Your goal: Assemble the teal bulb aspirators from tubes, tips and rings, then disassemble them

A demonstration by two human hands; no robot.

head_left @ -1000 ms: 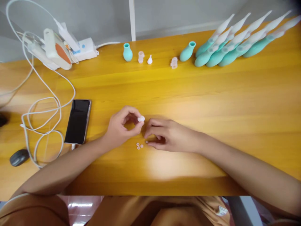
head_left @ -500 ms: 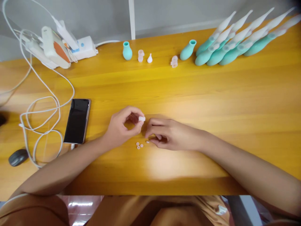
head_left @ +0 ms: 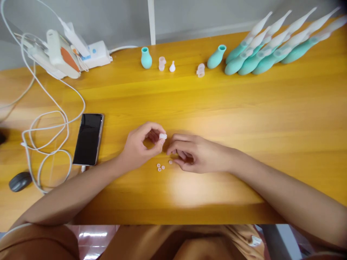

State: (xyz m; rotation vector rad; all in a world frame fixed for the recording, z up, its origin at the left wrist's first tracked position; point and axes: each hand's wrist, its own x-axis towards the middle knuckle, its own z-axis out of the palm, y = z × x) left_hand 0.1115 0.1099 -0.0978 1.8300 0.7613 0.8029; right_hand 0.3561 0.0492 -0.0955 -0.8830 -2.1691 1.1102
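Between the thumb and fingertips of my left hand (head_left: 145, 142) is a small whitish translucent piece (head_left: 163, 136). Its exact kind is too small to make out. Just to the right, my right hand (head_left: 192, 153) is held low over the table with curled fingers and a gap between thumb and index finger. A tiny pale disc-like ring (head_left: 170, 162) lies by the right thumb tip, apparently loose. Three more small pinkish rings (head_left: 159, 165) sit in a cluster to its left, below the left fingertips.
Along the back of the wooden table (head_left: 121, 101) stand two open teal bulbs (head_left: 146, 58), clear connectors (head_left: 162, 63), a small white nozzle (head_left: 172, 66) and several teal bulbs with white tips (head_left: 267, 54). A phone (head_left: 88, 139), cables, power strip (head_left: 99, 54) and mouse (head_left: 20, 181) are left.
The ring beside my right thumb has gone from tilted to lying flatter, and my right fingers have shifted slightly. My left hand keeps its hold on the whitish piece.
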